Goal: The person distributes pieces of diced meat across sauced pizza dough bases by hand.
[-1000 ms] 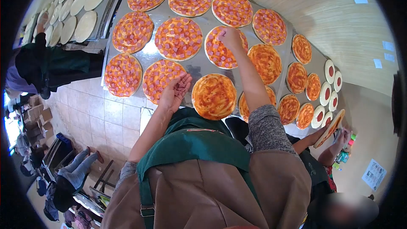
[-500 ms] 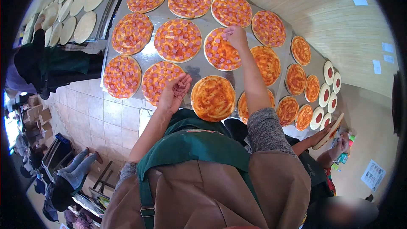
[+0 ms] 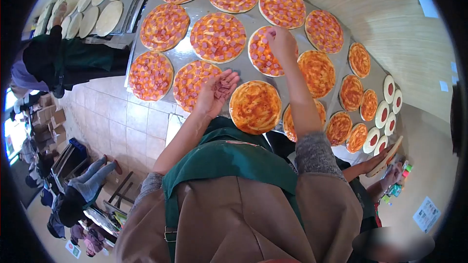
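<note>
My left hand (image 3: 214, 96) is palm up and cupped, holding a small heap of pink diced ham (image 3: 223, 89). It is between a ham-topped pizza (image 3: 191, 82) and a pizza with only sauce on it (image 3: 255, 107). My right hand (image 3: 282, 44) is over the upper right of a partly topped pizza (image 3: 264, 58), its fingers drawn together and pointing down. Whatever those fingertips hold is hidden. Ham cubes lie mostly on the left and upper part of that pizza; orange-red sauce shows on the rest.
Several ham-topped pizzas (image 3: 218, 37) and sauced ones (image 3: 317, 74) cover the metal table (image 3: 183, 45). Small bases with red centres (image 3: 381, 113) stand at the far right, near a co-worker's hand (image 3: 363, 168) holding a base. Another person (image 3: 73, 63) reaches toward plain bases (image 3: 109, 18) at left.
The whole view has shifted, so the table sits higher and farther right. My right hand stays over the same pizza, its fingers now lower. My left hand has moved slightly right with the ham.
</note>
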{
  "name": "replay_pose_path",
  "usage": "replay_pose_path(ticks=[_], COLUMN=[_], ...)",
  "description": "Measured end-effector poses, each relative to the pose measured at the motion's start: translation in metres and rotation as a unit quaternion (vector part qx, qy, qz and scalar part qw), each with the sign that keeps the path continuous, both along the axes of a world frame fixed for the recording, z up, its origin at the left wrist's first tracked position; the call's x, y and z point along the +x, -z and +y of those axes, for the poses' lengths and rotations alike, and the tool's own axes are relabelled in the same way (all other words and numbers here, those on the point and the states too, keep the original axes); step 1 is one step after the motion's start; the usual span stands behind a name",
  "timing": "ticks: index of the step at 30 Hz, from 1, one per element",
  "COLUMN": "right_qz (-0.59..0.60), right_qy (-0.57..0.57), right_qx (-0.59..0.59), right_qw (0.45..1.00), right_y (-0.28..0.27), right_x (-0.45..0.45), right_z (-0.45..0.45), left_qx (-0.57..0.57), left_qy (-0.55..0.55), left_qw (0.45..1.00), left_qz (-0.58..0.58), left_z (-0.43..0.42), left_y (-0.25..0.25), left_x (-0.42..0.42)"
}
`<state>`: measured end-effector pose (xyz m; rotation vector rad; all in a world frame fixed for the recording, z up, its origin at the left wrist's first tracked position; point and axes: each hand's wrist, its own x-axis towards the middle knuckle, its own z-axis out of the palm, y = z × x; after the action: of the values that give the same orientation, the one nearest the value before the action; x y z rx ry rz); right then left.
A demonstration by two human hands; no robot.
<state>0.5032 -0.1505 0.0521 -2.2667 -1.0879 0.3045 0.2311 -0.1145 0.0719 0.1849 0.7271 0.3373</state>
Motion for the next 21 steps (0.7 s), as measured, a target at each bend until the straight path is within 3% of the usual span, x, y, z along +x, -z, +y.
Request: replay_pose_path(ticks=[1, 5, 8, 10, 14, 17, 21], right_qz=[0.095, 0.334, 0.232, 0.232, 0.335, 0.371, 0.34], right_qy=[-0.012, -0.209, -0.224, -0.199, -0.145, -0.121, -0.159], right_qx=[0.072, 0.025, 0.022, 0.027, 0.043, 0.055, 0.061], right_qw=[0.993, 0.919, 0.946, 0.952, 0.93, 0.919, 0.925], right_y=[-0.016, -0.052, -0.056, -0.049, -0.055, -0.048, -0.053], right_x=[-0.02, -0.087, -0.116, -0.119, -0.113, -0.111, -0.114], right_z=[-0.003, -0.026, -0.037, -0.04, -0.046, -0.052, -0.059], left_qx=[-0.002, 0.015, 0.066, 0.08, 0.096, 0.056, 0.072], left_qy=[-0.002, -0.002, 0.044, 0.063, 0.077, 0.051, 0.066], left_qw=[1.0, 1.0, 0.996, 0.995, 0.992, 0.997, 0.995], left_qz=[0.0, -0.026, -0.036, -0.012, -0.005, 0.023, 0.017], left_z=[0.0, 0.0, 0.001, -0.001, -0.006, -0.007, -0.008], left_y=[-0.003, 0.003, 0.022, 0.007, -0.02, 0.0, 0.005], left_x=[0.003, 0.005, 0.002, 0.008, 0.018, 0.014, 0.012])
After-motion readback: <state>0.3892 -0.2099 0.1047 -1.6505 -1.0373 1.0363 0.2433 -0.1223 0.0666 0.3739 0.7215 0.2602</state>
